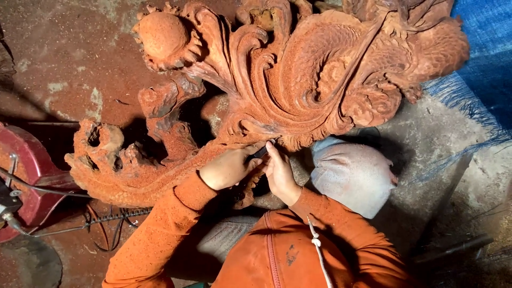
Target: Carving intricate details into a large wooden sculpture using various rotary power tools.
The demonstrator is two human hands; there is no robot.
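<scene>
Below, my left hand [229, 168] and right hand [278, 172] meet at the lower edge of the red wooden carving [298, 80], fingers curled shut around a small dark tool [260, 153]. I judge short, braced strokes along the scrollwork best. Red dust coats the concrete floor [64, 53]; a blue tarp [485, 48] lies right, a red machine [26, 176] left.

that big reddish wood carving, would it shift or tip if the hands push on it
Probably not: the carving is broad, lies flat on the floor and looks heavy. Its thin pierced curls could chip under hard sideways pressure. The reddish dust coating it may make it slippery where the left hand and right hand press.
</scene>
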